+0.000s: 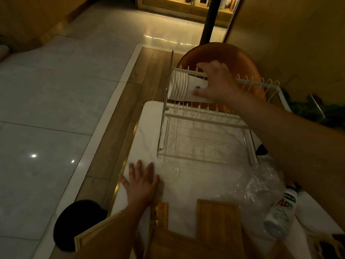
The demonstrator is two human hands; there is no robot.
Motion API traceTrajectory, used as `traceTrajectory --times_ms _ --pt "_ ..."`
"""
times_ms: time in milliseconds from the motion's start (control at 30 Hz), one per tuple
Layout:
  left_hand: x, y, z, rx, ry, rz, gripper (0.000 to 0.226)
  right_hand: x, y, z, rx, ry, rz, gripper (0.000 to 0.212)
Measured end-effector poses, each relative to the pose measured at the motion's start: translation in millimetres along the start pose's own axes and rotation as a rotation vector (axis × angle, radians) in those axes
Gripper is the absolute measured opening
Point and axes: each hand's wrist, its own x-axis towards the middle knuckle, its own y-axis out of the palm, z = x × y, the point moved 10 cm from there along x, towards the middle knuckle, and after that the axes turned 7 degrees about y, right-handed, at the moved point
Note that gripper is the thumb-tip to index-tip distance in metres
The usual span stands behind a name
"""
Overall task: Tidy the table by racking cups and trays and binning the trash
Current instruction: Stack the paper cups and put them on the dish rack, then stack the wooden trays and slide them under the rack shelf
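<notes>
My right hand point(216, 81) grips a stack of white paper cups point(183, 87), held on its side at the upper tier of the white wire dish rack point(205, 118), with the rims pointing left. My left hand point(141, 182) lies flat with spread fingers on the white marble table point(186, 199), near its left edge. A clear plastic cup point(168, 171) lies on the table just right of that hand, in front of the rack. Wooden trays point(218, 219) lie at the near edge of the table.
Crumpled clear plastic wrap point(259, 184) and a white plastic bottle point(280, 215) lie at the table's right. An orange chair point(220, 53) stands behind the rack. A black round bin point(78, 225) sits on the floor left of the table. A dark pole point(211, 19) rises beyond.
</notes>
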Motion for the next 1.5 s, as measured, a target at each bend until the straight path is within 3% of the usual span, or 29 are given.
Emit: traceTrajectory --times_ms 233,367,533,633,700,767,833,933,1133,1333,1500 --pt "-2.5 -30.3 4.7 -0.066 0.043 0.054 0.067 -78.7 -69.3 4.6 0.271 -0.01 -0.262 0.04" --pt "-54.9 -60.6 19.1 -0.331 0.004 -0.093 0.062 -163.7 -62.8 -5.7 0.445 0.066 -0.285 0.035" --pt "-171.3 -76.2 78.1 -0.343 -0.148 -0.263 0.054 -307.1 38.6 -41.3 0.655 0.358 0.027 0.031" --pt "-237.6 -61.0 117.1 -0.264 -0.263 -0.299 0.037 -390.4 115.1 -60.1 0.556 0.518 0.346 0.037" --pt "-266.6 -31.4 139.6 -0.356 -0.421 -0.246 0.029 -422.4 149.0 -59.9 0.386 0.459 0.497 0.043" --pt "-279.5 1.1 150.6 -0.502 -0.547 -0.181 0.029 -431.6 168.3 -49.4 0.257 0.352 0.546 0.045" --pt "-279.5 17.1 154.2 -0.538 -0.566 -0.156 0.03 -428.0 182.5 -33.2 0.147 0.239 0.559 0.045" --pt "-278.4 18.1 161.1 -0.479 -0.569 -0.213 0.03 -416.0 199.7 -17.9 0.015 0.148 0.56 0.041" --pt "-270.6 16.8 173.5 -0.37 -0.536 -0.214 0.017 -402.5 198.0 -36.7 0.091 0.177 0.415 0.019" --pt "-261.9 -1.7 149.5 -0.242 -0.498 -0.219 0.03 -403.6 165.8 -98.0 0.237 0.469 0.162 0.019" --pt "-254.5 -23.6 109.8 -0.303 -0.431 -0.28 0.02 -421.9 157.3 -141.6 0.291 0.688 0.082 0.025"
